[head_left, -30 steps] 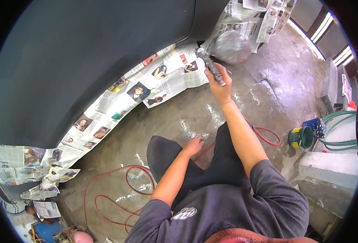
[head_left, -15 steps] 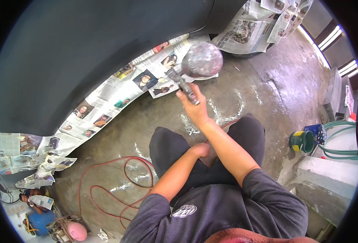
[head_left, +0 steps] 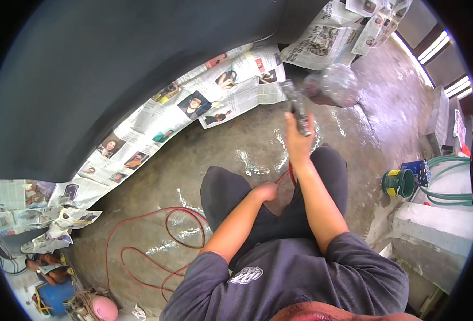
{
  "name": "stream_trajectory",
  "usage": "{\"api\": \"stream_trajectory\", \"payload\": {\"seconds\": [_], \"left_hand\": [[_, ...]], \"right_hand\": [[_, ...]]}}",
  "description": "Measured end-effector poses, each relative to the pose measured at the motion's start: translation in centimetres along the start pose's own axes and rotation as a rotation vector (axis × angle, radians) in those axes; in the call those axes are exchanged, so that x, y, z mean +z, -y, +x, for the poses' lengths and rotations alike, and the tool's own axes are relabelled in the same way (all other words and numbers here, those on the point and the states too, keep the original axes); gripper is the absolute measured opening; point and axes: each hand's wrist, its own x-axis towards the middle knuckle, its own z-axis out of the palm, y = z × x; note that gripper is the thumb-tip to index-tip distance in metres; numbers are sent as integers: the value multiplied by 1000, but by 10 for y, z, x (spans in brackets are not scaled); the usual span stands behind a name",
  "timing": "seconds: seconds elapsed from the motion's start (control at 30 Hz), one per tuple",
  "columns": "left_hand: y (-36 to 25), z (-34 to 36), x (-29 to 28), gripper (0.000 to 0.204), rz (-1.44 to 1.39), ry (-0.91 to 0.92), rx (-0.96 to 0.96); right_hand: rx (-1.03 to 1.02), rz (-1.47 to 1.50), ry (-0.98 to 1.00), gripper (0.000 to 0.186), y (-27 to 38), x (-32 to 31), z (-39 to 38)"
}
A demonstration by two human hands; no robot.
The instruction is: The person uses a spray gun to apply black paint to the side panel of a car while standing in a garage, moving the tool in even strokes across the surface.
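One hand (head_left: 299,142) holds a spray gun (head_left: 296,101); open floor (head_left: 236,142) borders newspaper edge (head_left: 239,108).

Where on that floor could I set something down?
Bare floor shows between the newspaper and looped red hose, and wider between the right knee and green bucket. It's crowded lower left, around the blue container and pink round object.

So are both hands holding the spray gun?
No, only the right hand holds the spray gun; the left hand is apart from it.
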Motion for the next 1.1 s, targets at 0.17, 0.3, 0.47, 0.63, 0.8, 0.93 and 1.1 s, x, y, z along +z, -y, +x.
{"api": "stream_trajectory", "payload": {"seconds": [0.17, 0.3, 0.47, 0.63, 0.8, 0.93, 1.1], "left_hand": [[8, 5, 2, 36, 57, -7, 10], [12, 9, 5, 38, -5, -49, -21], [20, 19, 16, 38, -253, -143, -8], [19, 23, 17, 39, -271, -128, -12], [-19, -1, -11, 36, -36, -9, 2], [-16, -10, -14, 36, -57, -57, 17], [-2, -8, -11, 36, -46, -82, 28]], "right_hand": [[65, 22, -67, 22, 42, 5, -5], [68, -10, 167, 33, 48, 21, -24], [184, 28, 455, 41, 86, 49, -52], [103, 7, 455, 40, 92, 42, -44], [71, 10, 182, 33, 86, -1, -7], [32, 18, 25, 31, 95, -16, 14], [56, -29, -50, 33, 112, -13, 17]]}}
